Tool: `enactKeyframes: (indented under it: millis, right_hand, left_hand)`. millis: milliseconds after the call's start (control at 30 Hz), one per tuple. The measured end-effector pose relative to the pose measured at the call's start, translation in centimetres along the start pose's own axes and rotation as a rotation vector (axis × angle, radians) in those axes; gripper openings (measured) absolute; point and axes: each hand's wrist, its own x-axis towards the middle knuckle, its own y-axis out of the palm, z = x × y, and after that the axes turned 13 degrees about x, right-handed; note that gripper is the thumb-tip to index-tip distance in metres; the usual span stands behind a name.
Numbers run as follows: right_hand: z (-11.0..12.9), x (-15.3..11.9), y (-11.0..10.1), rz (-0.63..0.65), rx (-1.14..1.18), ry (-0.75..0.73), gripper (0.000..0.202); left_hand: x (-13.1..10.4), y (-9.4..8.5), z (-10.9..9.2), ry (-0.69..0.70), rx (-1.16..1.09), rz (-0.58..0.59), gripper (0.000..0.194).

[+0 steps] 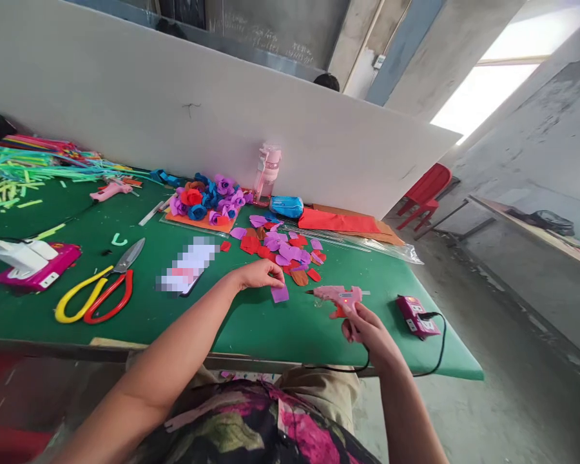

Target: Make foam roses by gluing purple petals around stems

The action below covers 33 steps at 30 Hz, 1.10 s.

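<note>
Pinched in the fingers of my left hand [261, 275] is a small purple paper piece [280, 294], held just over the green table. My right hand [370, 330] is closed round the handle of a pink hot glue gun [339, 295], whose dark nozzle points left toward the paper. A small red light glows on the gun's side. Just beyond my left hand lies a loose pile of purple, red and brown paper petals [285, 248]. Farther left, finished-looking paper flowers [207, 196] in purple, blue and red are heaped on an orange sheet.
Left of my arm are a phone [188, 265], red-and-yellow-handled scissors [109, 283] and a magenta power strip [53, 267]. Another pink glue gun [112, 189] lies behind. A second power strip [418, 317] sits right, its cord hanging over the edge. A pink bottle [267, 174] stands against the white panel.
</note>
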Motion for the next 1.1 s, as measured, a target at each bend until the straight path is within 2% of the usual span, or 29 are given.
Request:
enactKeyframes:
  millis: [133,167,267,333,400,433,467,567,600,700,800,933,1100]
  right_hand:
    - [-1.1,3.0,-3.7,-0.128,-0.073,-0.014,0.043]
    - [-1.3,3.8,-4.5,-0.183,-0.174,-0.035,0.041]
    - [-1.6,5.4,-5.7,-0.300,-0.699,-0.116,0.038]
    - [-1.0,5.7,-5.2,-0.384,-0.945,-0.137,0.037]
    - [0.2,5.6,-3.5,-0.488,-0.990,-0.195,0.036]
    - [1.0,5.6,-2.2,-0.500,-0.938,-0.264,0.035]
    - [1.7,5.7,-0.7,-0.425,-0.839,-0.337,0.035]
    - [3.5,7.1,4.5,0.026,-0.491,-0.507,0.028]
    - [3.9,8.0,6.1,0.118,-0.415,-0.516,0.024]
    - [4.4,11.0,9.6,0.182,-0.330,-0.352,0.010]
    - [4.3,13.2,11.5,0.237,-0.283,-0.294,0.011]
    - [3.4,14.1,12.4,0.293,-0.188,-0.260,0.020]
    - [2.0,14.8,12.1,0.361,-0.075,-0.233,0.023]
  left_hand:
    - [-0.5,-0.8,-0.7,-0.055,-0.258,-0.138,0.026]
    - [-0.6,-1.0,-0.8,-0.068,-0.294,-0.171,0.027]
    - [-0.7,-1.6,-0.7,-0.088,-0.316,-0.260,0.027]
    - [-0.7,-1.9,-0.6,-0.074,-0.254,-0.326,0.026]
    - [-0.6,-1.9,-0.7,-0.030,-0.158,-0.379,0.024]
    - [-0.5,-2.0,-0.8,-0.005,-0.108,-0.386,0.023]
    - [-0.4,-2.0,-0.9,0.014,-0.058,-0.377,0.022]
    - [0.2,-2.5,-1.4,0.029,0.115,-0.326,0.019]
    - [0.5,-2.8,-1.6,0.024,0.191,-0.321,0.018]
    - [1.2,-3.9,-1.8,0.005,0.403,-0.325,0.015]
    - [1.7,-4.8,-1.3,-0.007,0.515,-0.303,0.015]
    - [2.1,-5.0,-0.1,-0.034,0.587,-0.327,0.017]
    - [2.1,-4.3,0.9,-0.041,0.498,-0.341,0.019]
